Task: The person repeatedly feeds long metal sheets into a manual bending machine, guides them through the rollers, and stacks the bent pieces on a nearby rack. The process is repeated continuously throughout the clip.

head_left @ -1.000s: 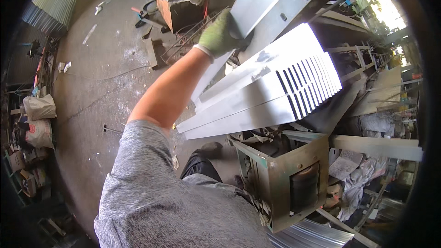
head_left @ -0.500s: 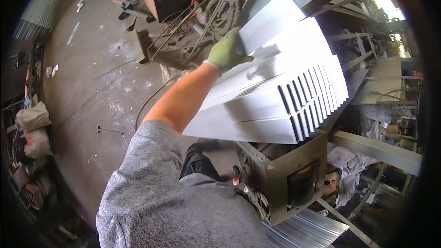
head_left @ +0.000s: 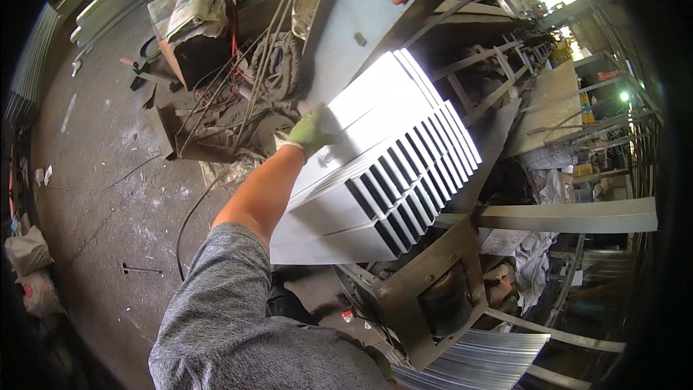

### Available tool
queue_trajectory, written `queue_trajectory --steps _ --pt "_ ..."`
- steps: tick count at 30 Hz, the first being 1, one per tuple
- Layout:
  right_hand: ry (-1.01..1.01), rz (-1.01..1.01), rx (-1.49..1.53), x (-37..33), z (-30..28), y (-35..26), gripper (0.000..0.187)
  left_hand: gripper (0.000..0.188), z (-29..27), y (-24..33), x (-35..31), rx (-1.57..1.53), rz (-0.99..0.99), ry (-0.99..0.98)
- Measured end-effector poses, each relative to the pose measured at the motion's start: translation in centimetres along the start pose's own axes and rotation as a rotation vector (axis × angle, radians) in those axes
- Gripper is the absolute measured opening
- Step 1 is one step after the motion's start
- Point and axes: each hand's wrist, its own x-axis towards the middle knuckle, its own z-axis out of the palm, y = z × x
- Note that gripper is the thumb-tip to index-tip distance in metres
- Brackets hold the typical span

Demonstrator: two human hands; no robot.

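Left gloved hand (head_left: 306, 135) at stacked pale panels (head_left: 379, 110); grip blurred, cannot tell. Apparently panel-handling step; next move calls for careful edge contact.

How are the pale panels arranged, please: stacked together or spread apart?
Stacked together: the pale panels lie closely packed, their ends forming two slotted rows.

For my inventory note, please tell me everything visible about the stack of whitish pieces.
The stack looks like bright sheet metal: long whitish pieces packed side by side in tiers, dark slots between their ends facing lower right. Glare whitens its top. It lies slanting beside a box-like metal frame; its support is hidden. The gloved left hand is at its left edge; contact is unclear.
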Motion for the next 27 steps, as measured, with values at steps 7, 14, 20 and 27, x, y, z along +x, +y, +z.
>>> queue_trajectory --steps 7,14,20,27 --pt "-0.049 -0.007 0.035 1.2 3.8 5.7 0.046 0.102 0.3 -0.8 0.6 0.112 -0.138 -0.034" --pt "0.016 -0.019 0.092 -3.4 3.8 -3.7 0.046 0.044 0.0 -4.0 2.3 0.130 -0.056 -0.041" --pt "0.101 0.191 0.170 -5.2 1.3 -17.7 0.059 0.071 1.9 -11.3 4.3 -0.331 0.088 -0.050" --pt "0.117 0.147 0.003 -6.2 2.3 -12.6 0.067 0.062 -5.9 -26.7 -9.1 -0.558 -0.348 0.498"
